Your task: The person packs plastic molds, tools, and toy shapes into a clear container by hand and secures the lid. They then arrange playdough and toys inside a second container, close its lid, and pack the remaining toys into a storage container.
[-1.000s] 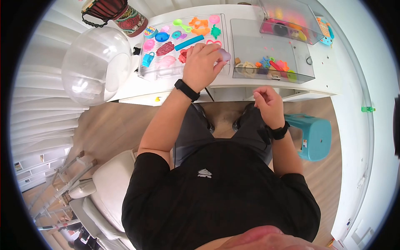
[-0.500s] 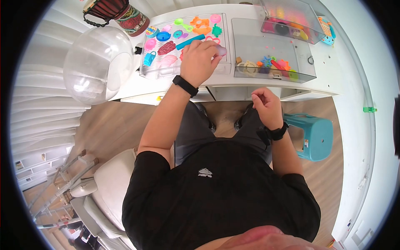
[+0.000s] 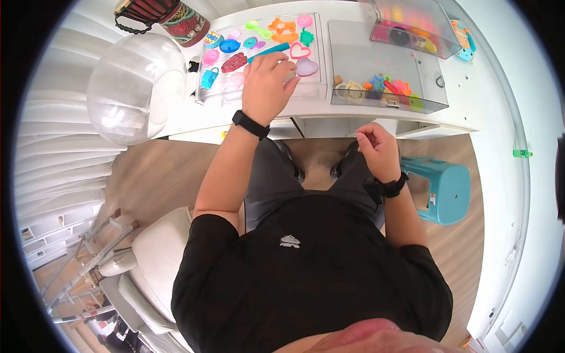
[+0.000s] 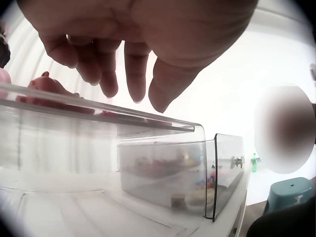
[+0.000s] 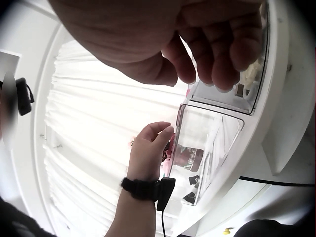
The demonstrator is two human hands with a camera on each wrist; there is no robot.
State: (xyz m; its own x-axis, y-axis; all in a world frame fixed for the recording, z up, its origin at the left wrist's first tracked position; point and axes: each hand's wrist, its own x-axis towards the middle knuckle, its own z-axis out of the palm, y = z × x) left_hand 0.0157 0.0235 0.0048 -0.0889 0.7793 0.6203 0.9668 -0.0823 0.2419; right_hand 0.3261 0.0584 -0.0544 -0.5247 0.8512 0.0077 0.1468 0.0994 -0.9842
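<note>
In the head view my left hand (image 3: 269, 85) hovers over a clear plastic box (image 3: 321, 88), its fingers loosely bent and holding nothing. A pale lilac heart-shaped piece (image 3: 306, 67) lies on the box top beside the fingertips. Near it are a pink heart outline cutter (image 3: 300, 50) and a blue rolling pin (image 3: 269, 52), partly covered by the hand. The left wrist view shows the fingers hanging just above the box top (image 4: 168, 122). My right hand (image 3: 376, 150) idles in front of the table edge, fingers loosely curled round nothing.
Colourful molds, such as a green scoop (image 3: 259, 29) and a dark red piece (image 3: 234, 62), cover the box top. To the right stands a grey see-through drawer (image 3: 376, 53) with small toys. A clear globe (image 3: 135, 88), a drum (image 3: 182, 25) and a blue stool (image 3: 450, 194) are around.
My left hand has let go of the lilac piece, which now lies on the box top, and has drawn back to the left. The right hand has stayed about where it was.
</note>
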